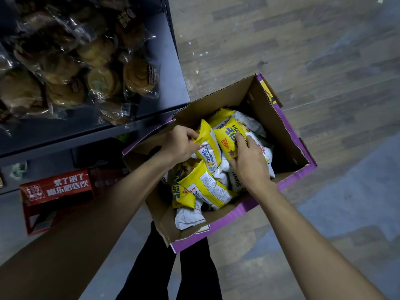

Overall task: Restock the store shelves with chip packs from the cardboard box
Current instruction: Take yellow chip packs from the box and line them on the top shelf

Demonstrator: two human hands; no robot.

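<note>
An open cardboard box [279, 135] with purple outer sides stands on the floor and holds several yellow-and-white chip packs. My left hand [179, 144] pinches the top edge of one upright yellow chip pack [208, 148] inside the box. My right hand [249, 159] grips a second yellow chip pack [227, 137] lying beside it, fingers curled over its lower edge. More chip packs [201, 189] lie loose below my hands, some white side up.
A dark metal shelf [151, 118] at the left carries several clear bags of bread buns [71, 68]. Below it stands a red carton [56, 193] with white lettering. My dark trouser legs [173, 273] are under the box. Wood-pattern floor [313, 50] stretches to the right.
</note>
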